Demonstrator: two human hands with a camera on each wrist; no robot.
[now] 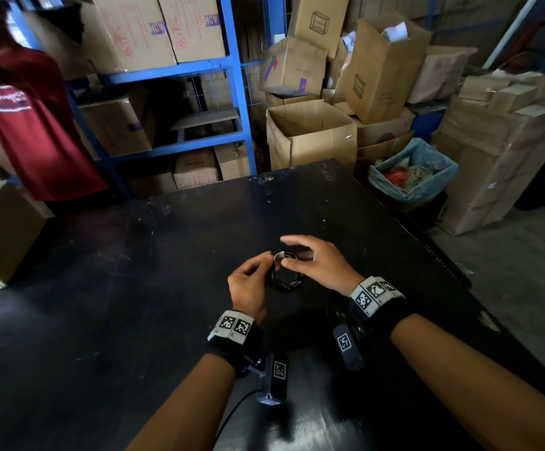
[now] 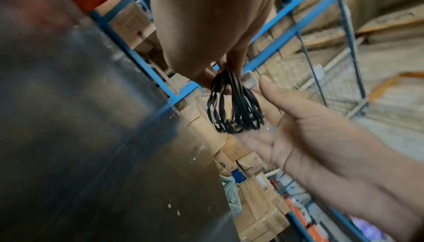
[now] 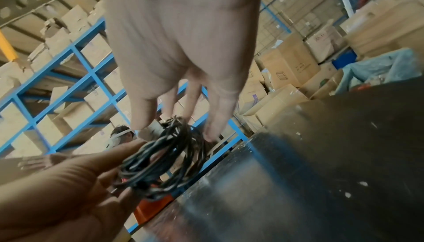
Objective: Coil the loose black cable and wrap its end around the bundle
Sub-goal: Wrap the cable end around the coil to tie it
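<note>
Coiled black cable (image 1: 284, 271): above table (image 1: 134, 288) centre, pinched between left hand (image 1: 248, 284) fingers; right hand (image 1: 316, 260) pinching its pale connector end, other fingers spread.

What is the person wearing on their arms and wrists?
Both forearms are bare, with no sleeves. Each wrist carries a black band topped by white blocks printed with black-and-white square code markers. A small dark camera unit, also tagged with a marker, hangs from each band; a thin black lead trails from the left one.
</note>
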